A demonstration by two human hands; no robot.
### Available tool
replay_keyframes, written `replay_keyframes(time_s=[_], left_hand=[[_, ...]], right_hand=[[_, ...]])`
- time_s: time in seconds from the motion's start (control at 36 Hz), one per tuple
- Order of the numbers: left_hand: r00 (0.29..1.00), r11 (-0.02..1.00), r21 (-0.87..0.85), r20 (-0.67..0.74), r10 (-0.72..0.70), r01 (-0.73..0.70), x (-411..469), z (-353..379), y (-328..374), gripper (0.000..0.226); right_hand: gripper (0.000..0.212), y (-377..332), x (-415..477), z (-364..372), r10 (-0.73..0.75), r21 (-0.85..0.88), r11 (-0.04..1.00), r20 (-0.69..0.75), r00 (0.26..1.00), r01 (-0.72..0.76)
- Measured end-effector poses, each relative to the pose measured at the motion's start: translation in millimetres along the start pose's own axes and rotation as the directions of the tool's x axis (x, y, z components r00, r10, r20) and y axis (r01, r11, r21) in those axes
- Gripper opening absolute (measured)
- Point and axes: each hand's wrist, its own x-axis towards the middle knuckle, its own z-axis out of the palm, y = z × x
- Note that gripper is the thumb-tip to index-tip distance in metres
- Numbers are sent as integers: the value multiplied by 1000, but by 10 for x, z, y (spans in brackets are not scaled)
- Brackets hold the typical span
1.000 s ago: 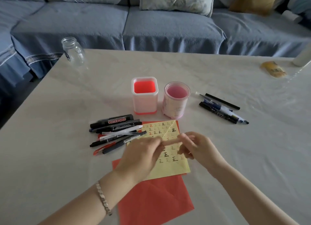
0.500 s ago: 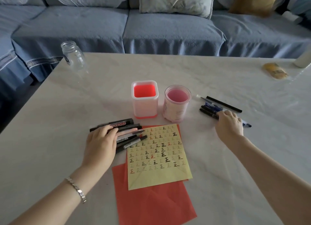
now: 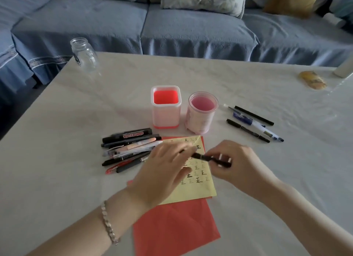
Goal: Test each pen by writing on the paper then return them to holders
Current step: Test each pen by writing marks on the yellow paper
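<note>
A black pen (image 3: pixel 207 157) is held level above the yellow paper (image 3: pixel 202 183), which is covered in written characters. My right hand (image 3: pixel 236 164) grips the pen's right end. My left hand (image 3: pixel 164 169) pinches its left end, with the fingers blurred. Behind the paper stand a square red pen holder (image 3: pixel 165 120) and a round pink pen holder (image 3: pixel 200 120), both with nothing in them. A pile of several pens (image 3: pixel 129 146), one marked WHITEBOARD, lies left of the paper. A smaller group of pens (image 3: pixel 252 122) lies to the right of the holders.
A red sheet (image 3: pixel 175 229) lies under the yellow paper, toward me. A clear glass jar (image 3: pixel 84 54) stands at the far left corner of the table. A yellow object (image 3: pixel 313 79) and a white cylinder (image 3: pixel 345 67) sit at the far right. A blue sofa (image 3: pixel 191 30) runs behind the table.
My left hand left the pen pile and my right hand came back from the right-hand pens. Both now meet over the yellow paper, holding a black pen.
</note>
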Motion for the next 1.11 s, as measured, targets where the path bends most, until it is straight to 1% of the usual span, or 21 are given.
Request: replay_keyframes(time_s=[0.08, 0.14, 0.19, 0.22, 0.25, 0.28, 0.36, 0.42, 0.47, 0.53, 0.61, 0.69, 0.75, 0.81, 0.86, 0.89, 0.94, 1.0, 1.03, 1.08, 1.11], left_hand=[[997, 999, 20, -63, 42, -41, 21, -2, 124, 24], [997, 999, -44, -83, 3, -6, -3, -33, 164, 19], [994, 987, -149, -92, -65, 50, -50, -80, 195, 20], [992, 977, -202, -92, -91, 71, -72, -104, 214, 21], [991, 965, -249, -87, -105, 80, -88, -125, 238, 22], [992, 952, -295, -76, -105, 78, -103, -137, 260, 23], [997, 911, -407, -24, -75, 59, -131, -153, 334, 26], [996, 891, -448, -16, -86, 70, -154, -156, 358, 23], [995, 884, -461, -24, -97, 75, -189, -145, 348, 23], [996, 888, -455, -35, -81, 56, -235, -130, 327, 24], [998, 879, -476, -36, -55, 31, -277, -154, 316, 28], [1000, 865, -502, -4, -29, 23, -288, -189, 287, 19], [1000, 887, -461, 20, -16, 23, -296, -192, 239, 19], [998, 908, -414, 39, -47, 59, -327, -193, 192, 28], [983, 898, -401, 47, -175, 179, -384, -187, 132, 39], [964, 880, -399, 33, -265, 256, -410, -183, 92, 38], [888, 816, -397, -5, -461, 421, -460, -175, -7, 20], [807, 755, -361, -14, -591, 547, -533, -139, -105, 11], [794, 754, -324, -13, -608, 572, -577, -111, -140, 10], [819, 809, -216, -60, -570, 547, -686, -31, -208, 7], [830, 828, -167, -80, -553, 535, -741, 30, -242, 12]], right_hand=[[24, -171, -85, -38, -37, 138, 990, 61, 997, 28], [23, -234, -103, -100, 17, 330, 943, 112, 994, -53], [21, -260, -117, -131, 66, 576, 806, 142, 988, -136], [18, -278, -128, -121, 82, 671, 727, 128, 988, -147], [13, -303, -137, -90, 95, 722, 677, 106, 990, -143], [9, -345, -141, -35, 103, 748, 648, 100, 990, -143], [32, -436, -132, 221, 132, 756, 636, 94, 987, -157], [36, -480, -112, 343, 194, 750, 641, 51, 980, -166], [37, -502, -104, 403, 221, 777, 603, 58, 973, -183], [39, -496, -121, 428, 200, 795, 579, 78, 977, -182], [33, -491, -152, 414, 120, 812, 561, 110, 987, -159], [32, -482, -181, 394, 87, 830, 534, 135, 987, -161], [31, -464, -195, 389, 69, 833, 531, 136, 988, -152], [31, -429, -193, 366, 75, 822, 554, 108, 991, -131], [28, -347, -168, 332, 81, 764, 643, 2, 997, -53], [26, -282, -154, 317, 73, 706, 708, -60, 996, -9], [17, -134, -133, 333, 34, 567, 822, -133, 991, 48], [12, -20, -113, 426, -63, 356, 928, -134, 989, 107], [9, 11, -96, 497, -97, 236, 965, -83, 992, 114], [48, 22, -45, 661, -78, 15, 997, 64, 995, 77], [65, 26, -14, 744, -64, -66, 995, 130, 989, 73]])
